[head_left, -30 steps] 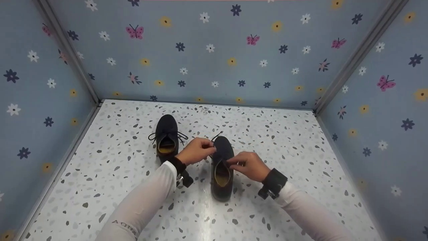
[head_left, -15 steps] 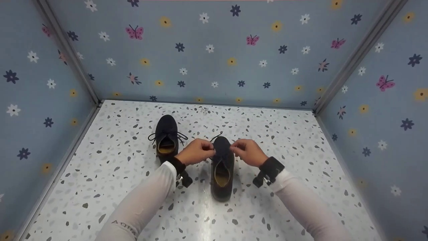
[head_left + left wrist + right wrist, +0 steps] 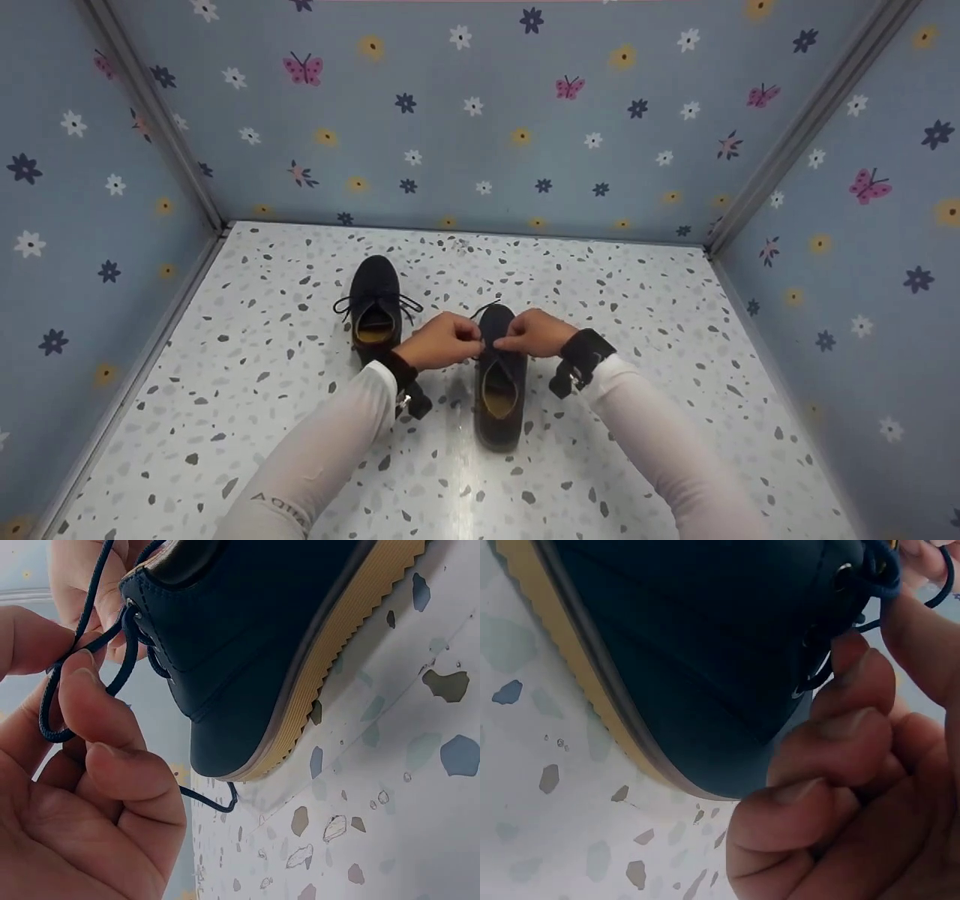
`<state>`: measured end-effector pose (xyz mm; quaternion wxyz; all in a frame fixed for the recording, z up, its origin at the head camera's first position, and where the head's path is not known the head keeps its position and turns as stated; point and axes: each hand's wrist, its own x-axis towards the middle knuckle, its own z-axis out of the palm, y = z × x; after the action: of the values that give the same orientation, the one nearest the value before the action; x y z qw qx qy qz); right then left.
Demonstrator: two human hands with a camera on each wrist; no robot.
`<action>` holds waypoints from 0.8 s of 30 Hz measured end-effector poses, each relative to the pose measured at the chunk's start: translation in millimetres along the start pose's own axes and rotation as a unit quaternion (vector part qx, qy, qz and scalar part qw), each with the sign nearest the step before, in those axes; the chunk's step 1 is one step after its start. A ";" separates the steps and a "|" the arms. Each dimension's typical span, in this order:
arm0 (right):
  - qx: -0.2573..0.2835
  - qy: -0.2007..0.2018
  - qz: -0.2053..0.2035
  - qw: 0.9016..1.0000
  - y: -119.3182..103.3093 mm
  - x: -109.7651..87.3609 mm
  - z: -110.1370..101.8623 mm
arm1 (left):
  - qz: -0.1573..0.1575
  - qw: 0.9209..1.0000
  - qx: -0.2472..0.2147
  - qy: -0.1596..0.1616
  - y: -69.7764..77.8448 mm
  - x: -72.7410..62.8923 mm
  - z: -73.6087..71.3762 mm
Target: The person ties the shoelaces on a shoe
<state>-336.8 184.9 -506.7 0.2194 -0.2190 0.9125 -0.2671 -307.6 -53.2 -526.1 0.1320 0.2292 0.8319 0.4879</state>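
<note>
A dark blue lace-up shoe (image 3: 501, 375) with a yellowish ridged sole stands on the floor between both hands, toe pointing away. At its left side my left hand (image 3: 442, 341) pinches the blue shoelace (image 3: 52, 701), which forms a loop between thumb and fingers in the left wrist view. My right hand (image 3: 536, 332) is over the shoe's lacing from the right. In the right wrist view its thumb and forefinger close around the lace (image 3: 885, 581) beside the eyelets, their contact partly hidden. A loose lace end (image 3: 217, 804) trails past the toe.
A second dark shoe (image 3: 373, 289), its lace tied in a bow, stands to the left, its heel partly behind the left wrist. Speckled white floor (image 3: 615, 450) surrounds both shoes. Blue floral panels (image 3: 465, 135) enclose the back and sides.
My right hand has moved forward from beside the shoe's opening, then left over the lacing, close to the left hand. The left hand keeps its pinch almost in place.
</note>
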 end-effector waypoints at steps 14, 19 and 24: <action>0.039 -0.091 0.024 0.995 0.6 2.9 -10.4 | -0.002 1.000 -0.004 -0.003 -3.6 4.4 1.4; 0.087 -0.070 0.019 0.994 2.9 4.5 -10.3 | -0.002 1.000 -0.015 -0.004 -1.4 3.5 1.5; 0.147 0.037 0.042 0.988 12.0 1.9 -20.0 | -0.002 1.000 -0.026 -0.002 -1.7 3.0 1.7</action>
<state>-352.1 200.9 -499.0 0.2266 -0.1357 0.8792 -0.3965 -309.8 -51.1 -528.4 0.1407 0.2247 0.8193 0.5084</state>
